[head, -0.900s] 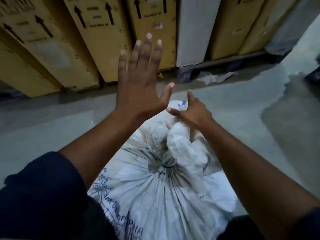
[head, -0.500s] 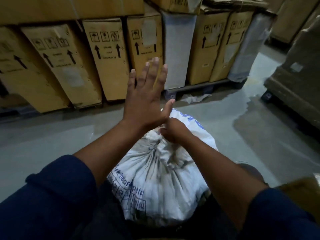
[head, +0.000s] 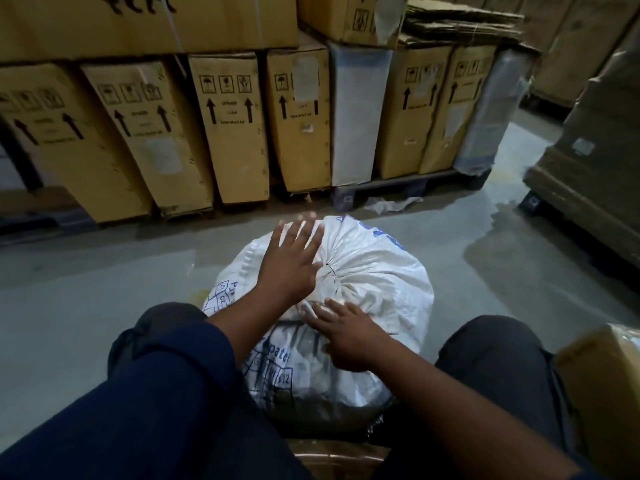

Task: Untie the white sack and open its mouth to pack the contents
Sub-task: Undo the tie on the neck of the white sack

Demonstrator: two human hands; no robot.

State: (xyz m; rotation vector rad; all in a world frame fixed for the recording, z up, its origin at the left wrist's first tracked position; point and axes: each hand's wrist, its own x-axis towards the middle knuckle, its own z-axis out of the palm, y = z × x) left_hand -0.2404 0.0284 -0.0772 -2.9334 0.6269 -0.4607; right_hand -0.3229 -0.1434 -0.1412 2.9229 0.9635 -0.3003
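A full white woven sack [head: 377, 275] with blue print stands on the floor between my knees. Its mouth is gathered into a tied knot [head: 329, 271] on top. My left hand [head: 294, 261] lies flat on the sack's top left, fingers spread, just beside the knot. My right hand [head: 346, 330] rests on the near side of the sack below the knot, fingers apart and pointing left, holding nothing that I can see.
A row of tall cardboard boxes [head: 232, 126] on a pallet [head: 408, 188] stands a short way behind the sack. A wrapped pallet load [head: 588, 161] is at the right. A brown box [head: 602, 382] sits by my right knee. Grey floor [head: 104, 278], wet patch at right.
My left hand has come down from the air onto the sack's top. My right hand has let go of the gathered neck and moved to the near side. The view has tilted up.
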